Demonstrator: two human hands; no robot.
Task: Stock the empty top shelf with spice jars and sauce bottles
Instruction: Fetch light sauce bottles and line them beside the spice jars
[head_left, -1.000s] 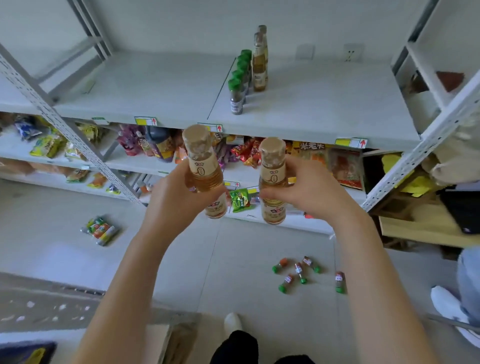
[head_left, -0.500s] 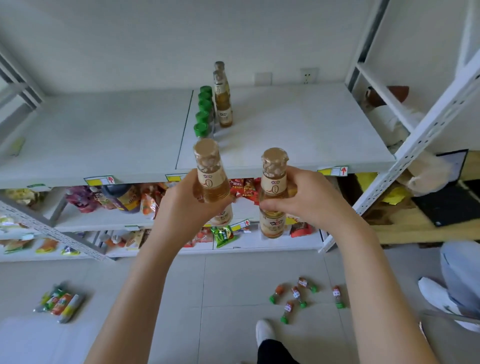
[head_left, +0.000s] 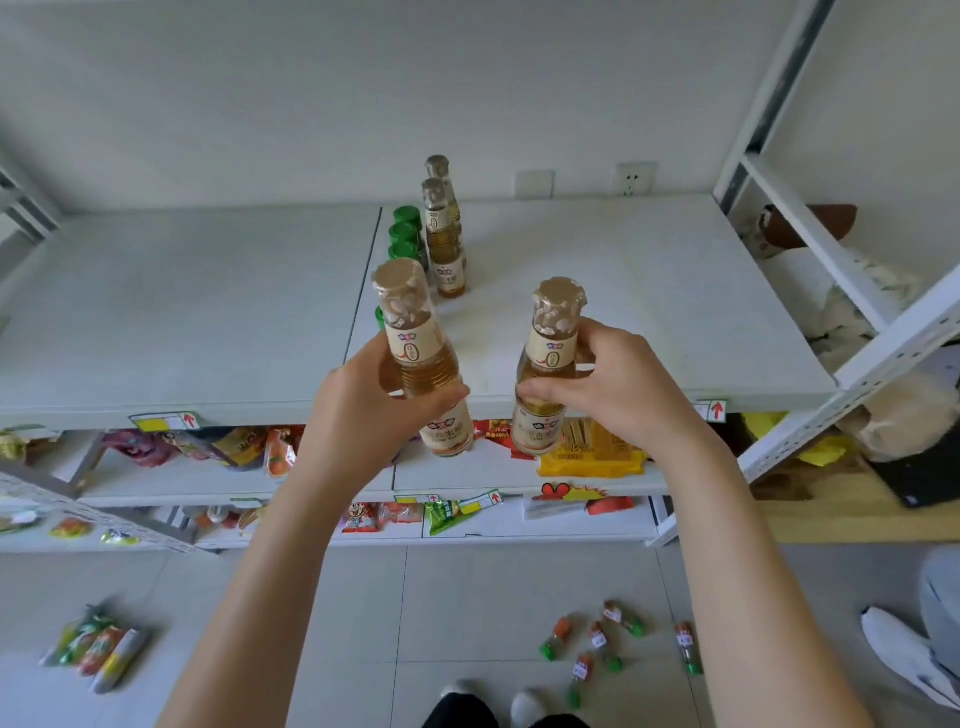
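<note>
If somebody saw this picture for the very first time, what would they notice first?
Two golden sauce bottles are held up in the middle: the left bottle in the left hand, the right bottle in the right hand. Behind them on the top shelf stand two matching bottles beside a row of green-capped jars. Small jars lie scattered on the floor.

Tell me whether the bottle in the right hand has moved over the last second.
Yes. The bottle in the right hand has risen: its cap was level with the front edge of the top shelf, and now stands well above it.
</note>
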